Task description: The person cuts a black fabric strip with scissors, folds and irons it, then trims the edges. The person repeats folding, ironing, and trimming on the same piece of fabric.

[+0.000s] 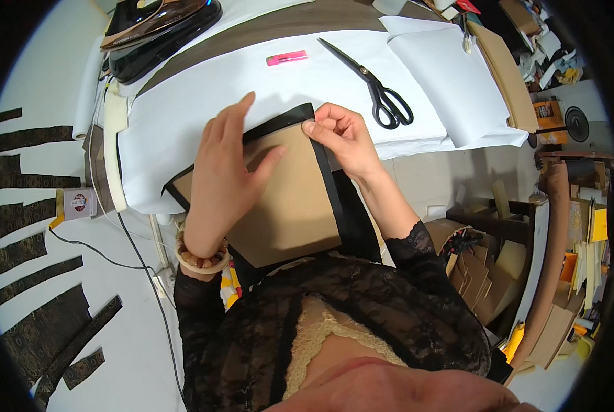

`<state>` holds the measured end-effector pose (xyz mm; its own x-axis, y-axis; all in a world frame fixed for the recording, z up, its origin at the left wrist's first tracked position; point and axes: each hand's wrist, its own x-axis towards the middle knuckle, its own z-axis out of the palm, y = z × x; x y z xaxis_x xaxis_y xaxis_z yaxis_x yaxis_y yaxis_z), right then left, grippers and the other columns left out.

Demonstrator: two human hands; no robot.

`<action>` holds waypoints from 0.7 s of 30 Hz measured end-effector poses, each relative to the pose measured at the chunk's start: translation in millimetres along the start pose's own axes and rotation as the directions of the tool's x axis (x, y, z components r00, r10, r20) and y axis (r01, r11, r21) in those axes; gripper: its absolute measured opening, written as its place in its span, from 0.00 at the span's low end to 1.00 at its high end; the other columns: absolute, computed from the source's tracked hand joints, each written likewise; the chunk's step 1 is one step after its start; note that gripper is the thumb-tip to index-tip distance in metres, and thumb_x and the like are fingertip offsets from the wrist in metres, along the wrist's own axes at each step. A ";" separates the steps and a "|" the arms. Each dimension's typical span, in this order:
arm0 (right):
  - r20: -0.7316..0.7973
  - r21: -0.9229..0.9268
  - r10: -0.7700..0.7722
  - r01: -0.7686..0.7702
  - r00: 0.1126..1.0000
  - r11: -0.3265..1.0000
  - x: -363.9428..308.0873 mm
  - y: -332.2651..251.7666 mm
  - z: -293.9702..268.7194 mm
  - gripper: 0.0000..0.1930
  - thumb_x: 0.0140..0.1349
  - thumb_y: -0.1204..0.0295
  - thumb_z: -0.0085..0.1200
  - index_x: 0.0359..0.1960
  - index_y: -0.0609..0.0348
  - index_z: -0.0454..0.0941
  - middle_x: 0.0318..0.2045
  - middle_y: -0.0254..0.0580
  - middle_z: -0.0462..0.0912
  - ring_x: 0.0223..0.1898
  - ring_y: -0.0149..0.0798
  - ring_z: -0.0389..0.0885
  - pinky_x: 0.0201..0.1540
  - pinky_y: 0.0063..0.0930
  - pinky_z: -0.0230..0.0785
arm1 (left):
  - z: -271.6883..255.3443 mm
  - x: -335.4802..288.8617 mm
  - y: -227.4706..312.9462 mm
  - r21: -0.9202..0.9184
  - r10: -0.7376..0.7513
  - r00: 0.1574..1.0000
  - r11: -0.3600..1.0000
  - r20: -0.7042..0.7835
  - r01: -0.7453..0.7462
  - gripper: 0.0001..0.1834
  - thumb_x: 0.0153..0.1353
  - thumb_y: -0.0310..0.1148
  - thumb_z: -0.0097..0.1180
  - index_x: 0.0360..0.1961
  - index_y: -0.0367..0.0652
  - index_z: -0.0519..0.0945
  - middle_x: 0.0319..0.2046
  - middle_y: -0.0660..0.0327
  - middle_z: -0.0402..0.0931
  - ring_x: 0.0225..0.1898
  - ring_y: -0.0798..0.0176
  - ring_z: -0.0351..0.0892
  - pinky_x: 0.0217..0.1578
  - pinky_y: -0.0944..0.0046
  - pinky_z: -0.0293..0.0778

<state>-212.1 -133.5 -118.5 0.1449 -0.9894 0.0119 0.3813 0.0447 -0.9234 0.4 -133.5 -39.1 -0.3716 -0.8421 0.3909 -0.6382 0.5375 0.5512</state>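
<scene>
A tan board (289,199) with a black material border (325,168) along its edges leans between my body and the table. My right hand (341,137) pinches the board's far right corner, thumb on top and fingers curled behind the black border. Above the board's left part is my left hand (228,175), its fingers stretched and the thumb held apart, with nothing in it. Whether its palm touches the board I cannot tell. Along the far edge, a black flap (279,120) stands up between the two hands. More black material (356,220) hangs at the board's right side.
Black scissors (382,96) and a pink cutter-like tool (287,58) lie on the white-covered table (183,103). An iron (155,34) stands far left. White sheets (451,82) lie at right. A cable (142,254) runs down the left. Patterned dark strips (46,323) lie at left.
</scene>
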 end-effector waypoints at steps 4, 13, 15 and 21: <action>0.037 -0.028 -0.059 0.060 0.998 0.998 -24.1 -19.3 12.9 0.03 0.66 0.78 0.59 0.34 0.61 0.76 0.26 0.27 0.82 0.29 0.16 0.73 0.35 0.13 0.65 | -19.9 6.6 13.8 0.039 -0.086 0.948 0.996 0.306 0.078 0.27 0.55 0.41 0.69 0.53 0.39 0.77 0.33 0.49 0.81 0.36 0.44 0.81 0.37 0.51 0.75; -0.037 -0.038 -0.166 0.164 0.985 0.986 -62.6 -29.7 30.4 0.05 0.67 0.79 0.58 0.41 0.63 0.75 0.32 0.32 0.85 0.32 0.17 0.74 0.37 0.14 0.66 | -20.6 -29.9 58.7 0.268 0.030 0.996 0.962 0.082 -0.051 0.22 0.54 0.40 0.67 0.46 0.39 0.80 0.25 0.57 0.78 0.29 0.52 0.79 0.31 0.57 0.72; -0.041 -0.038 -0.191 0.189 0.981 0.981 -69.5 -29.9 33.3 0.05 0.67 0.79 0.58 0.41 0.63 0.74 0.33 0.32 0.85 0.32 0.17 0.74 0.38 0.14 0.66 | -19.7 -36.7 61.5 0.273 0.056 0.998 0.960 0.035 -0.063 0.21 0.55 0.39 0.68 0.46 0.40 0.80 0.27 0.56 0.80 0.29 0.52 0.79 0.32 0.57 0.73; 0.037 -0.073 -0.283 0.285 0.958 0.956 -80.6 -29.8 28.9 0.06 0.67 0.79 0.59 0.42 0.63 0.75 0.34 0.33 0.85 0.34 0.17 0.74 0.37 0.14 0.67 | -25.4 -49.1 71.9 0.269 0.081 0.997 0.960 0.011 -0.081 0.21 0.55 0.38 0.68 0.46 0.39 0.80 0.28 0.57 0.80 0.29 0.53 0.79 0.32 0.57 0.73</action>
<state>-208.7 -51.0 -80.8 0.0650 -0.9557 0.2871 0.3391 -0.2494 -0.9071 -10.1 -52.4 0.0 -0.4295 -0.7959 0.4266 -0.7636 0.5723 0.2989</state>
